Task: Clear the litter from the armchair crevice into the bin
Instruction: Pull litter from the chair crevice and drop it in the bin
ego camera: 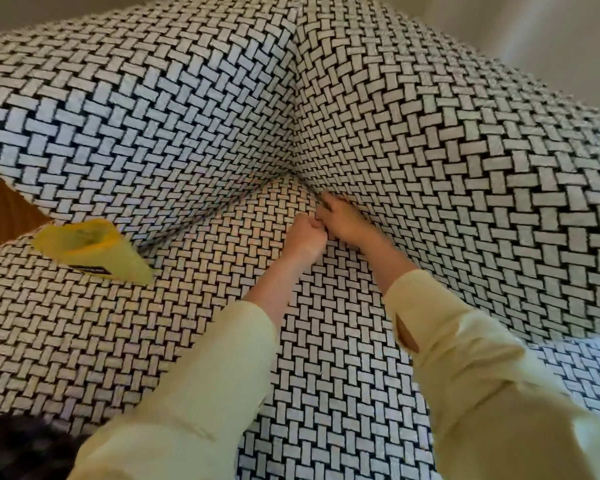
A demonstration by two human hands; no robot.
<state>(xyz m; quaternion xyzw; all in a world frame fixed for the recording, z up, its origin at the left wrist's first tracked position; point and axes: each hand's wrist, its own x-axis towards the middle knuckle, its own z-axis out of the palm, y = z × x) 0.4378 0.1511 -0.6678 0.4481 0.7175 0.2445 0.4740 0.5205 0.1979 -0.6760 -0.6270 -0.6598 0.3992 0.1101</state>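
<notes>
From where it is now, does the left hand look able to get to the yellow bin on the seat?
Probably yes. The left hand, closed in a fist, sits on the seat cushion, and only bare woven fabric lies between it and the yellow bin.

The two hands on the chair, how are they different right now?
The left hand is curled into a fist over the seat cushion; the right hand is stretched out, fingertips poking into the crevice. The left hand sits nearer the yellow bin; the right hand lies against the chair's side. Both wear pale yellow sleeves and touch each other.

Basket-weave armchair; yellow bin on its seat, left.
</notes>
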